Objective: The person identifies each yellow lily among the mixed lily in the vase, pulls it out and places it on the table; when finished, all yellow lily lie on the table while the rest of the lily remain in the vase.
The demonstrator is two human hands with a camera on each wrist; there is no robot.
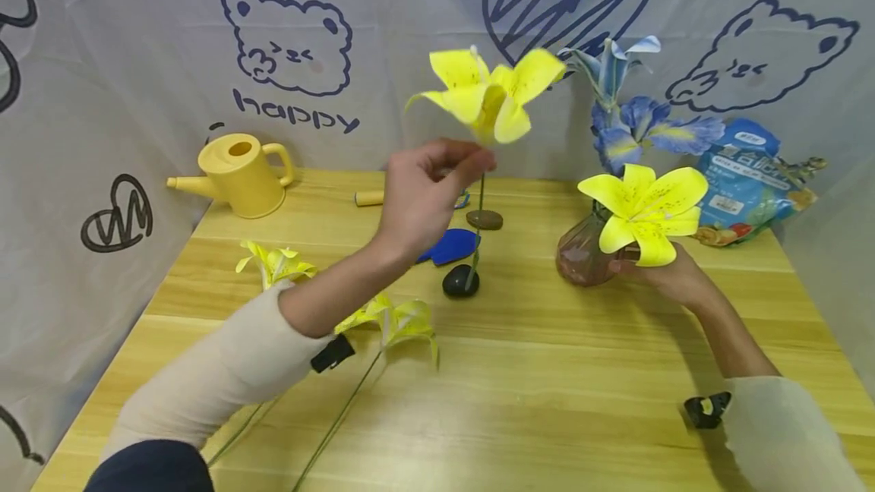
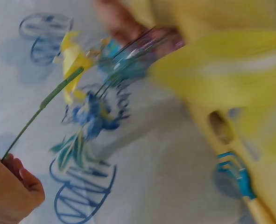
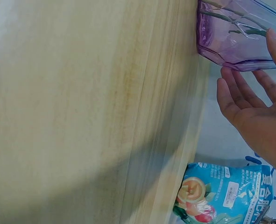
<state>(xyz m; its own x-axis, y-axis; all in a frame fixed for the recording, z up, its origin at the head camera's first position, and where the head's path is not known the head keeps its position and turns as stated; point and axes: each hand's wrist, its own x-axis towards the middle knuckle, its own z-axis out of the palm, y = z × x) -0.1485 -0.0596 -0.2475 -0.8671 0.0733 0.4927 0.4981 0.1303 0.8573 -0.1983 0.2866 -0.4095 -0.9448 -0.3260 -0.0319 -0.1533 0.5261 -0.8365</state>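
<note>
My left hand [image 1: 427, 192] pinches the green stem of a yellow lily [image 1: 488, 105] just below its bloom and holds it upright above the table. In the left wrist view, the lower end of that stem [image 2: 42, 106] points toward the vase's flowers. At the right, my right hand [image 1: 663, 279] grips a pinkish faceted glass vase [image 1: 581, 257], its thumb on one side and fingers on the other in the right wrist view. A yellow lily [image 1: 645, 211], a blue iris [image 1: 639, 124] and a pale blue lily [image 1: 608, 70] stand in the vase.
More yellow lilies [image 1: 393, 321] lie under my left arm. A yellow watering can [image 1: 239, 177] stands back left. Behind the raised stem are a black stone [image 1: 460, 281], a brown stone [image 1: 484, 219] and a blue tool head [image 1: 454, 247]. A blue bag [image 1: 741, 188] leans back right.
</note>
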